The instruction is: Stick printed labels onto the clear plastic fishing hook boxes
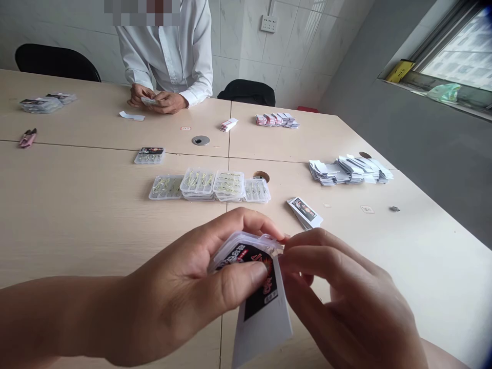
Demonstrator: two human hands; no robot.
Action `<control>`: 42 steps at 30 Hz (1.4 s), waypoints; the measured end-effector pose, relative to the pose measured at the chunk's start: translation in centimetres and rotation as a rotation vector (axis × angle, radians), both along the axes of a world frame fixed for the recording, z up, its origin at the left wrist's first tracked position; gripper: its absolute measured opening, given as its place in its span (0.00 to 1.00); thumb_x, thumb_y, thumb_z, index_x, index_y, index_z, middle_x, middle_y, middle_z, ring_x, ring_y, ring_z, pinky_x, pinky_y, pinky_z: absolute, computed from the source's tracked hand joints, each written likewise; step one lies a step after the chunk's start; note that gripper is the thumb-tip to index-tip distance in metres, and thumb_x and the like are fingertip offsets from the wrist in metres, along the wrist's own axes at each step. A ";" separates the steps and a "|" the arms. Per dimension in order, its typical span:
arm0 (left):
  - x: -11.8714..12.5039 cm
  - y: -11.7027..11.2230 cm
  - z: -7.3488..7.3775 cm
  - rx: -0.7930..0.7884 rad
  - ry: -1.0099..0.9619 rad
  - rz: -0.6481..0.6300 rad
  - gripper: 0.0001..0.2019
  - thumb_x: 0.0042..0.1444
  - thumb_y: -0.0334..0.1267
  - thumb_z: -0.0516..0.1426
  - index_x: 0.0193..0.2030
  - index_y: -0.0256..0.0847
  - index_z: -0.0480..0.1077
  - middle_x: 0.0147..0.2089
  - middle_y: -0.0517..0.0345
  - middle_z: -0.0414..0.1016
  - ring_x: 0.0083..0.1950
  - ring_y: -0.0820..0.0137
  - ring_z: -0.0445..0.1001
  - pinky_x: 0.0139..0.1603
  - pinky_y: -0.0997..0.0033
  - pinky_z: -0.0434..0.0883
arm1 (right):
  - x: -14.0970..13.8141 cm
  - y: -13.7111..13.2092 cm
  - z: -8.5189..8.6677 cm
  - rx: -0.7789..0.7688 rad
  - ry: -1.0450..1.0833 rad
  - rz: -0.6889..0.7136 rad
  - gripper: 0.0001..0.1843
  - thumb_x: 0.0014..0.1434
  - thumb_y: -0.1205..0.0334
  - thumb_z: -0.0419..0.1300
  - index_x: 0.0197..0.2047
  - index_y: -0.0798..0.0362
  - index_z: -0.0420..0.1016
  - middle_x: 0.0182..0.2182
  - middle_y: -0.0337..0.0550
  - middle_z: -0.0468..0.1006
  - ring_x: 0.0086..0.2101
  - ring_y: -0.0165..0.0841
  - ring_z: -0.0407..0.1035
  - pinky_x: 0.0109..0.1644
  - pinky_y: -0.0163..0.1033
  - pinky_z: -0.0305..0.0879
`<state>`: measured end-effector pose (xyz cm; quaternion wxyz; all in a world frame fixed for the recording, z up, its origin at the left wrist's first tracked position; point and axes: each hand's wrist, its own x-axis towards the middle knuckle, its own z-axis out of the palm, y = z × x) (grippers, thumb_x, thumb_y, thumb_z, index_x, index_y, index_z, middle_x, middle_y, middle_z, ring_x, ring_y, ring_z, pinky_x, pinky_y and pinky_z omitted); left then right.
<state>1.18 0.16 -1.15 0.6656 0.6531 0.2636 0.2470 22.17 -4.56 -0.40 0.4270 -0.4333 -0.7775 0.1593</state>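
Note:
My left hand [184, 292] is wrapped round a small clear plastic box [221, 249], its thumb pressing a black-and-white printed label card [251, 335] onto the face. The card's white end hangs down past the box. My right hand [342, 287] is closed, with thumb and fingertips pinching at the right edge of the card and box; the exact contact is partly hidden by the fingers. Just beyond the hands lies a stack of similar printed cards [305, 212]. Farther off, clear boxes [198, 182] holding yellow-green strands and small hook-like pieces stand in a row.
A single labelled box [149, 155] lies left of the row. White card piles [349, 170] are at right, red-edged cards [277, 120] behind. Across the table [96, 220], a person in a white shirt [169, 51] handles a small item. Pink-handled snips [28, 138] lie far left.

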 end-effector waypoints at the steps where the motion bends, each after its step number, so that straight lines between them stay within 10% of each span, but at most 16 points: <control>1: -0.1 0.0 -0.1 0.015 -0.002 0.003 0.10 0.74 0.44 0.54 0.58 0.64 0.69 0.58 0.66 0.72 0.46 0.73 0.74 0.48 0.78 0.75 | 0.1 0.0 0.0 0.005 -0.009 0.016 0.13 0.63 0.79 0.58 0.41 0.50 0.74 0.32 0.34 0.78 0.29 0.20 0.73 0.34 0.22 0.71; 11: -0.3 -0.2 -0.6 0.112 0.016 0.054 0.11 0.74 0.43 0.54 0.58 0.63 0.70 0.58 0.66 0.73 0.61 0.69 0.70 0.50 0.80 0.74 | 0.2 -0.2 0.1 0.033 -0.027 -0.004 0.13 0.62 0.79 0.59 0.41 0.51 0.77 0.33 0.34 0.79 0.31 0.17 0.74 0.38 0.17 0.71; 42: -0.5 0.1 0.2 0.139 -0.054 0.072 0.10 0.73 0.41 0.55 0.57 0.55 0.73 0.51 0.60 0.76 0.51 0.68 0.75 0.46 0.76 0.75 | 0.3 0.2 0.8 0.085 -0.102 -0.044 0.13 0.61 0.78 0.58 0.38 0.50 0.76 0.29 0.33 0.80 0.26 0.22 0.75 0.32 0.24 0.72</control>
